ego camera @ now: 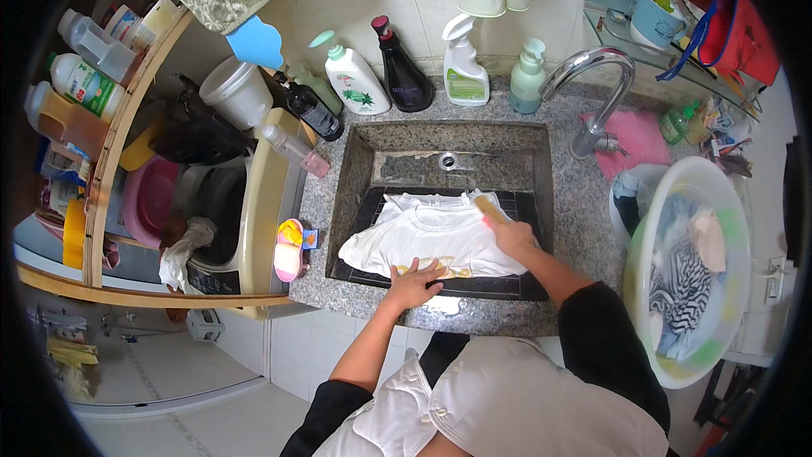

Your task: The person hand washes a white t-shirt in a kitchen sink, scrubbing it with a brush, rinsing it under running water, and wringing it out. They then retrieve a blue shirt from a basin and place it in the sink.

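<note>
A white T-shirt [387,235] lies spread on a dark ribbed slab in the granite sink [444,133], with the drain visible behind it. My left hand [415,282] rests on the shirt's near edge, fingers spread over a yellowish print. In my right hand [515,238] is a scrubbing brush [490,209] with a tan back and pink bristles; it touches the shirt right of the collar. The bristles are slightly blurred.
A chrome faucet [609,82] rises behind the sink at the right. Pump and spray bottles [466,76] line the back. A sponge in a pink dish [290,260] sits left; a large basin [641,279] of wet clothes stands right. A washing machine [257,228] is farther left.
</note>
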A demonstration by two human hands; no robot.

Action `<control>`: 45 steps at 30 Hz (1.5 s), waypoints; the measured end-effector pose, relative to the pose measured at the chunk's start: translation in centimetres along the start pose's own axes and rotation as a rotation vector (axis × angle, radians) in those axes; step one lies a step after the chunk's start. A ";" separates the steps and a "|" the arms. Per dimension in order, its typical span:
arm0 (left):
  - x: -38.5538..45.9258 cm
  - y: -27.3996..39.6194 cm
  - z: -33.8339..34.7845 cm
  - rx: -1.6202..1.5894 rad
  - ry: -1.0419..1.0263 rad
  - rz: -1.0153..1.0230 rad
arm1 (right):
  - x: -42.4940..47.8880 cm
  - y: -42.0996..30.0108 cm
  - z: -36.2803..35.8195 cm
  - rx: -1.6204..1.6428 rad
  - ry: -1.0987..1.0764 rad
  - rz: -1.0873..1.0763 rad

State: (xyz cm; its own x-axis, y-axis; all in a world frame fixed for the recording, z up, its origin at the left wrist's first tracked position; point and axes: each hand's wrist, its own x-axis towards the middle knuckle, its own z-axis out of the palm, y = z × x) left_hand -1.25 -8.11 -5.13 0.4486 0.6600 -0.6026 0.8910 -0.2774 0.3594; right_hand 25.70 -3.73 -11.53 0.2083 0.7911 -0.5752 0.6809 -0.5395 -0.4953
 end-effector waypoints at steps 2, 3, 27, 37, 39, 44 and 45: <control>0.0 0.2 -0.3 0.008 -0.013 0.001 | -1.6 -0.4 2.7 -0.216 -0.018 -0.321; 0.1 0.5 -0.4 0.010 -0.024 0.003 | -2.9 -0.7 4.4 -0.328 -0.027 -0.473; -0.7 0.5 0.1 0.031 0.066 -0.008 | 0.9 -5.2 4.4 -0.427 -0.095 -0.574; -1.6 0.1 -0.7 -0.011 0.040 0.005 | -1.0 -7.9 8.0 -0.542 -0.149 -1.106; -2.0 0.1 -0.7 -0.014 0.037 0.005 | 2.3 -7.7 7.9 -0.547 -0.183 -0.787; -1.7 0.2 -1.1 -0.005 0.019 -0.005 | 4.8 -8.0 11.8 -0.528 -0.044 -0.849; -1.7 0.2 -1.0 -0.013 0.019 -0.014 | 4.1 -8.6 12.0 -0.525 -0.058 -0.859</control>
State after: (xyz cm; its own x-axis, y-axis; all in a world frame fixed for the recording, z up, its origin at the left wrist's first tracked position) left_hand -1.93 -8.63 -3.35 0.4349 0.6771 -0.5936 0.8960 -0.2595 0.3604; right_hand 12.33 0.68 -17.44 -0.5235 0.8292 -0.1959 0.8102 0.4134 -0.4156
